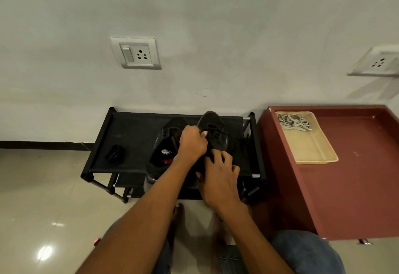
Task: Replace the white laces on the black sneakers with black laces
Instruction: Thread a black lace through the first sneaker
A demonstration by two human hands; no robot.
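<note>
Two black sneakers stand on a black shoe rack (pixel 129 131). The left sneaker (pixel 165 144) shows a logo on its tongue. My left hand (pixel 192 144) lies over the right sneaker (pixel 212 126), its fingertips pinching a black lace (pixel 234 137) at the eyelets; the lace runs off to the right. My right hand (pixel 220 178) grips the near end of the same sneaker, fingers curled over it. A bundled black lace (pixel 114 154) lies on the rack's left side. White laces (pixel 291 121) are piled in a beige tray (pixel 313 155).
The tray sits on a dark red table (pixel 356 187) to the right of the rack. A white wall with two sockets (pixel 137 53) rises behind. Glossy tiled floor (pixel 43 209) spreads left and near. My knees and bare feet are below.
</note>
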